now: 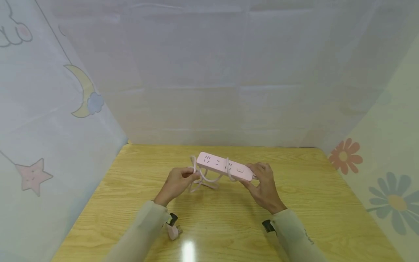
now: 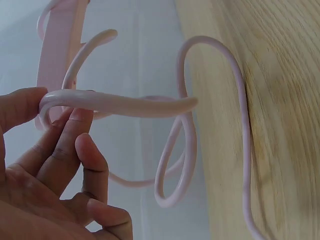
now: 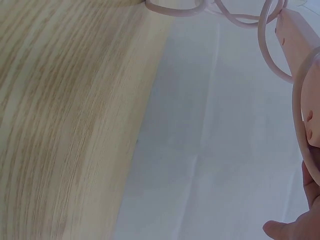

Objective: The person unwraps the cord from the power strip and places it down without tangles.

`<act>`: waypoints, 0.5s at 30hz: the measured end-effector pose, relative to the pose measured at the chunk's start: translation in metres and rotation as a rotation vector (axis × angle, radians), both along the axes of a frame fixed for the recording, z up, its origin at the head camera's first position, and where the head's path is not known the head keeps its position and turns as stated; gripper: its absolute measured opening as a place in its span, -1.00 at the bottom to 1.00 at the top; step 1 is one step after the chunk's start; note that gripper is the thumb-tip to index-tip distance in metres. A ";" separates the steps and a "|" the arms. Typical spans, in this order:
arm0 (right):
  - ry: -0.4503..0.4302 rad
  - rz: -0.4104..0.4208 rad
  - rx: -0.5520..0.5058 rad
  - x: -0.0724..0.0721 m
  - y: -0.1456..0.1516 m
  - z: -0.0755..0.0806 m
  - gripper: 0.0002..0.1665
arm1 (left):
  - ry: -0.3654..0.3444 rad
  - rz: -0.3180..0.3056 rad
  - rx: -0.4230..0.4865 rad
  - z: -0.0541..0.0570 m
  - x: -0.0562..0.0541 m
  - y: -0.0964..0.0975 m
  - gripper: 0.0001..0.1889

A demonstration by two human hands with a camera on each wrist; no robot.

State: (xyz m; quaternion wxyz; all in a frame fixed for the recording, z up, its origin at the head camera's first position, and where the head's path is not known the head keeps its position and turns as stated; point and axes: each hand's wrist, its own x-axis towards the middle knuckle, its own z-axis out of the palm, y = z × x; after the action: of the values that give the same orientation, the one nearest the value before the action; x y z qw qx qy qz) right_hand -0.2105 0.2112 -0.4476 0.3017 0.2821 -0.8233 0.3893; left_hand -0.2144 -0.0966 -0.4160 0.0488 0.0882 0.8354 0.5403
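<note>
A pink power strip [image 1: 209, 161] is held up above the table, tilted with its left end higher, its sockets and switch facing up. My right hand [image 1: 264, 189] grips its right end between thumb and fingers. At the left end, my left hand [image 1: 176, 183] pinches the pink cord [image 2: 120, 103] between thumb and fingers. One turn of cord crosses the strip's face near the switch, while other loops hang below the left end. The cord's plug [image 1: 172, 232] lies on the table beside my left wrist. In the right wrist view only part of my right hand [image 3: 300, 225] shows.
The wooden table [image 1: 209, 225] has a bright reflection near the front. A pale sheet wall [image 1: 209, 91] rises behind its far edge. Decorated sheets stand at both sides, with a moon [image 1: 84, 89] on the left and flowers on the right.
</note>
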 end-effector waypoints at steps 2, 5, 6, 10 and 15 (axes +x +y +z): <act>0.001 -0.002 0.002 0.000 0.000 0.000 -0.47 | -0.025 -0.008 0.030 -0.001 0.000 0.002 -0.74; 0.004 0.001 0.004 0.001 0.000 0.000 -0.47 | -0.050 -0.016 0.067 -0.003 -0.001 0.005 -0.77; 0.005 0.003 0.005 0.001 0.000 0.000 -0.47 | -0.048 -0.015 0.075 -0.004 -0.001 0.007 -0.77; 0.002 0.007 0.005 0.001 -0.001 0.000 -0.47 | -0.029 -0.010 0.140 -0.008 -0.002 0.011 -0.78; -0.017 0.008 -0.002 0.003 -0.001 0.001 -0.46 | -0.024 0.012 0.170 -0.014 -0.003 0.014 -0.79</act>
State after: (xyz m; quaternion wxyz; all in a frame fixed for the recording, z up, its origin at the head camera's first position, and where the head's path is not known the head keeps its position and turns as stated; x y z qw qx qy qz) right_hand -0.2073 0.2099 -0.4462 0.2936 0.2817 -0.8243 0.3936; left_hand -0.2173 -0.0823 -0.4296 0.0478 0.0807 0.7864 0.6106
